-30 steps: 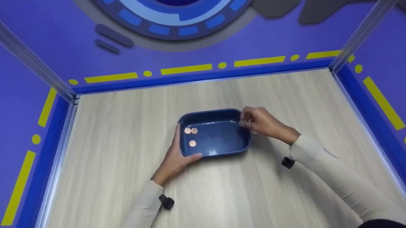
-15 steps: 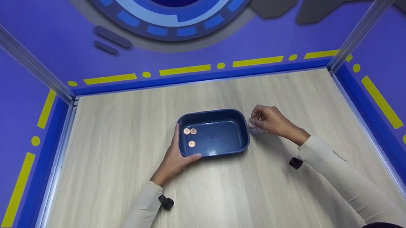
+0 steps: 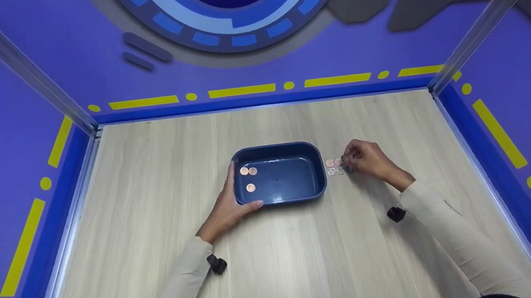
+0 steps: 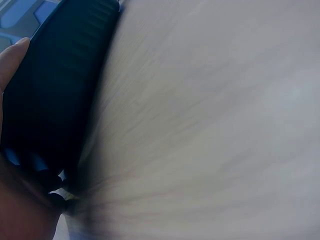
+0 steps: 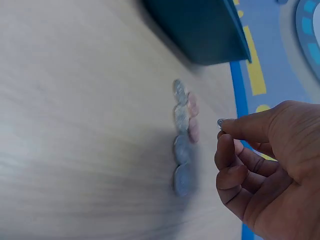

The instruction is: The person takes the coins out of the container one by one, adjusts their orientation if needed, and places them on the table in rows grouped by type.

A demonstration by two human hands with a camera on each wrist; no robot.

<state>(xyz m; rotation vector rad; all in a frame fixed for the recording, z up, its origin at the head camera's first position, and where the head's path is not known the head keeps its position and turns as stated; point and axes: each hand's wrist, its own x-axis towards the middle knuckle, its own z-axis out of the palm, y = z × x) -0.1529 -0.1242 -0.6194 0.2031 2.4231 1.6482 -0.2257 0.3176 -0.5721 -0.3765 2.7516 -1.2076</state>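
"Right hand (image 3: 368, 160) first. What has it got?"

"One coin (image 5: 220, 122), pinched between thumb and finger, with the other fingers curled in. It's to the right of the tray (image 3: 292, 200), at the coins lying out on the desk (image 3: 155, 175)."

"How are those arranged?"

"Two rows running left to right, just beside the tray's right wall: four silver coins (image 5: 181, 118) on the near side, two copper coins (image 5: 193, 130) on the far side. From above, the held one seems just right of the copper pair, though how high it hangs I can't tell from here."

"So which step would you call this?"

"Setting one coin at the end of the far row, I'd guess. Lifting one away would look much the same, mind."

"And the next move?"

"If I'm right, it calls for lowering that coin flat and easing the pinch apart gently. Thin things like that could skid, and the silver ones are right under the fingers."

"What about the left hand (image 3: 230, 208)?"

"Gripping the tray's near left corner, thumb on the near rim, fingers along the left wall. Inside, towards the left, lie three more copper coins (image 3: 250, 188): two side by side, one nearer."
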